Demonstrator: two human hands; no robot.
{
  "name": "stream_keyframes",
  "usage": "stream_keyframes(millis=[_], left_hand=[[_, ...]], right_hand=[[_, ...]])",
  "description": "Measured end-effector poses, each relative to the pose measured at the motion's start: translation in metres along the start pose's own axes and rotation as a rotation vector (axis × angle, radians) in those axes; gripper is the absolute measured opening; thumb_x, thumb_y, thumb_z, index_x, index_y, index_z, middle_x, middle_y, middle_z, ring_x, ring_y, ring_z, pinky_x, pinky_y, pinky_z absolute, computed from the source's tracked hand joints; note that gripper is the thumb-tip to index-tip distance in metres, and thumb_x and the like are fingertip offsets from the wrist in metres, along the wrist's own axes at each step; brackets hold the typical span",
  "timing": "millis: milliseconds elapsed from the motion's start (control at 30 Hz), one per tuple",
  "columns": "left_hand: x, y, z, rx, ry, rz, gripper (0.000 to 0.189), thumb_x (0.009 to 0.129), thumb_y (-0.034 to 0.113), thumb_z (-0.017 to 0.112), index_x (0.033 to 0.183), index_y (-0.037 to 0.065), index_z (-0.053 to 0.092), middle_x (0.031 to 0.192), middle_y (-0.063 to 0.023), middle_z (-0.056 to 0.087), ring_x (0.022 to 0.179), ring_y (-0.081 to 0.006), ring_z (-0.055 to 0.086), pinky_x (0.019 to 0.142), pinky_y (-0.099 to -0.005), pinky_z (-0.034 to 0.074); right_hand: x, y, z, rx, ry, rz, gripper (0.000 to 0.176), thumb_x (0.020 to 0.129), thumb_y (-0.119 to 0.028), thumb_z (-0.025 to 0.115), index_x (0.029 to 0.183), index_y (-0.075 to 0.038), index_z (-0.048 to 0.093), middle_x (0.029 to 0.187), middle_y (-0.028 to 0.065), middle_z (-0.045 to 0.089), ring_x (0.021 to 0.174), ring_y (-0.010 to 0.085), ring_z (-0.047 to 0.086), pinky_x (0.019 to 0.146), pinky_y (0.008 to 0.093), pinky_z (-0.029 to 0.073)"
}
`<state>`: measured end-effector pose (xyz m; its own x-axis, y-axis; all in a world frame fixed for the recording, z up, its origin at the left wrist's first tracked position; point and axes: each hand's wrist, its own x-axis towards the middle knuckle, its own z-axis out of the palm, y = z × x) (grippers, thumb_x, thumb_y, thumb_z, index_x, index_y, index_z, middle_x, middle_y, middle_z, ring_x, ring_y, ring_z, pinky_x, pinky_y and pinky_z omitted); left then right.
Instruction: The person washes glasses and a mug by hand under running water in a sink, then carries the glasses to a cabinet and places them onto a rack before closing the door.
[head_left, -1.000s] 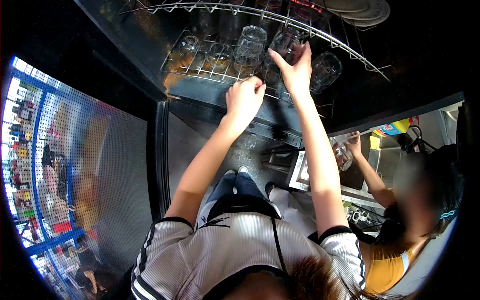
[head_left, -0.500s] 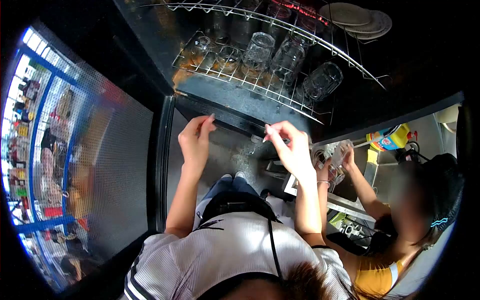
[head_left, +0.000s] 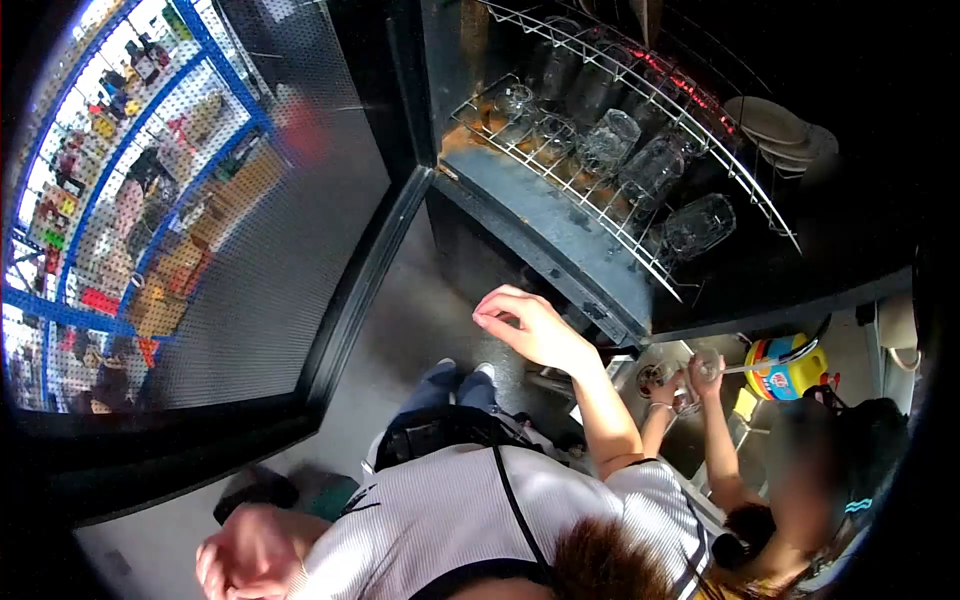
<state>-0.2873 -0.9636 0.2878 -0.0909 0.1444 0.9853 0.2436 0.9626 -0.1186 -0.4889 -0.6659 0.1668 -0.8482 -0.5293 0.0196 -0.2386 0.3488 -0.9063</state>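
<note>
While the right hand [head_left: 530,325] hangs under the front edge of the wire rack [head_left: 580,205], grip loosely open and empty (left hand [head_left: 245,560]: grip too blurred to tell), the upturned glasses [head_left: 650,172] crowd the rack's right end, so each probably wants lifting singly by its base.

Nothing here is showing clearly enough to read. The yellow bottle [head_left: 788,368] is carrying a blue and red label, but its print is blurring out. The packets [head_left: 95,130] hanging on the pegboard wall [head_left: 300,230] are too small to make out.
</note>
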Motion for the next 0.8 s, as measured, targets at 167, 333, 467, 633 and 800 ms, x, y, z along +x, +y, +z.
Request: stream_keyframes(millis=[167,333,467,633,800], left_hand=[[-0.004,-0.100,-0.036,0.565,0.314,0.204,0.045,0.086,0.037,0.047,0.104,-0.004,0.048,0.099,-0.0223,0.050,0.080,-0.0275,0.056,0.071,-0.0343,0.053],[-0.048,-0.151,-0.023,-0.502,0.533,-1.383,0.036,0.088,0.021,0.043,0.115,-0.003,0.047,0.111,-0.0142,0.051,0.095,-0.0255,0.051,0.088,-0.0387,0.043],[-0.105,-0.185,-0.018,-0.602,0.190,-1.515,0.035,0.088,0.019,0.041,0.113,-0.004,0.047,0.110,-0.0114,0.053,0.096,-0.0224,0.051,0.087,-0.0380,0.044],[-0.136,-0.194,-0.024,-1.239,-0.245,-1.687,0.045,0.085,0.024,0.051,0.120,-0.002,0.044,0.123,-0.0123,0.047,0.108,-0.0251,0.047,0.096,-0.0395,0.036],[-0.155,-0.202,-0.002,-1.754,-0.435,-1.270,0.041,0.090,0.020,0.042,0.126,0.001,0.039,0.126,-0.0100,0.044,0.117,-0.0224,0.041,0.101,-0.0376,0.029]], right_hand=[[-0.001,-0.021,0.039,-0.015,-0.011,-0.077,0.017,0.084,-0.016,0.056,0.090,0.000,0.058,0.090,0.0095,0.058,0.082,0.0206,0.057,0.066,0.0285,0.045],[-0.030,-0.031,0.072,-0.019,0.193,-0.048,0.019,0.084,-0.018,0.056,0.093,-0.002,0.059,0.086,0.0072,0.059,0.078,0.0153,0.057,0.066,0.0268,0.045],[-0.071,-0.037,0.113,0.105,0.378,0.102,0.016,0.085,-0.014,0.055,0.093,-0.001,0.060,0.087,0.0070,0.061,0.081,0.0117,0.056,0.073,0.0252,0.045],[-0.127,-0.043,0.171,0.245,0.561,0.251,0.020,0.085,-0.018,0.055,0.094,-0.001,0.060,0.088,0.0063,0.062,0.081,0.0112,0.056,0.073,0.0247,0.045],[-0.175,-0.052,0.196,0.268,0.719,0.344,0.017,0.086,-0.015,0.054,0.088,0.001,0.060,0.084,0.0051,0.062,0.082,0.0104,0.056,0.079,0.0242,0.043]])
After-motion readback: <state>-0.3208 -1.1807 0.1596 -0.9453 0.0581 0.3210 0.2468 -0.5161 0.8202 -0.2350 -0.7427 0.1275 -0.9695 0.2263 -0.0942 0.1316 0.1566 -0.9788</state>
